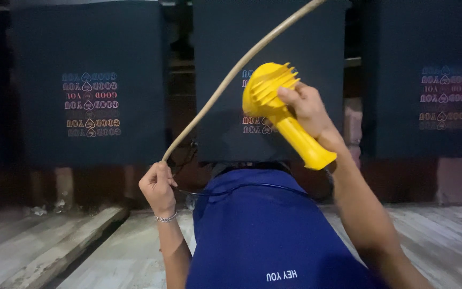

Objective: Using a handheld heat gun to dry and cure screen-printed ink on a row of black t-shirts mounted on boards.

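While the right hand [308, 109] is raised at centre frame, it grips a yellow dryer [282, 109] w/ fingers wrapped round the neck below the vented head; handle slants down-right, nozzle end faces the dark panels. Left hand [158, 187] is closed in a fist on the lower end of a pale cord [231, 75], which runs up-right in a shallow arc, passing just left of the dryer head and out the top edge. Bracelet [165, 218] on left wrist. Dryer sits in front of the middle dark panel [220, 32], over its printed rows; similar panels w/ print at left [89, 80] and right [429, 80]. Blue cloth [263, 230] fills lower centre, between the forearms. Worn plank floor [54, 246] either side. Thin dark wire [231, 189] crosses the cloth's top.
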